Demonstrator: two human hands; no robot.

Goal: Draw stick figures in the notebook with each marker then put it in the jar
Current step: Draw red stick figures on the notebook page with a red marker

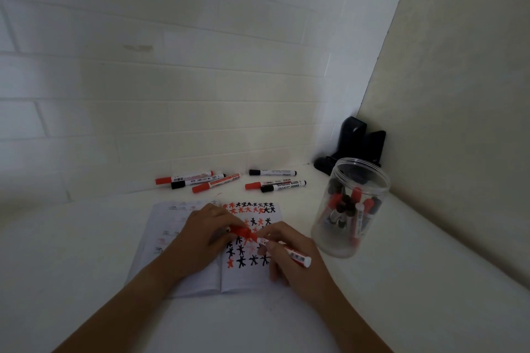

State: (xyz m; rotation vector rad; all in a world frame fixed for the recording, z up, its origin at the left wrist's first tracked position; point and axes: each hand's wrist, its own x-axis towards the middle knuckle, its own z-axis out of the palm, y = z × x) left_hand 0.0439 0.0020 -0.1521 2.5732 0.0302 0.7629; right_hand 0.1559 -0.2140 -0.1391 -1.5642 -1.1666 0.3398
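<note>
Left hand (205,233) pinched red cap (240,231); right hand (289,255) gripped marker (286,251) barrel. Cap and marker end to end, between hands, above open notebook (246,275). Notebook lay on bench (86,252) beneath both hands, right page full of red and black figures. Six loose markers (229,179) lay beyond hands. Jar (351,206) stood right of right hand, holding markers.

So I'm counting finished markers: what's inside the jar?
The clear jar holds a bundle of markers standing on end, with red and black caps. They overlap behind the cloudy wall, so an exact count can't be made. It has no lid on.
</note>
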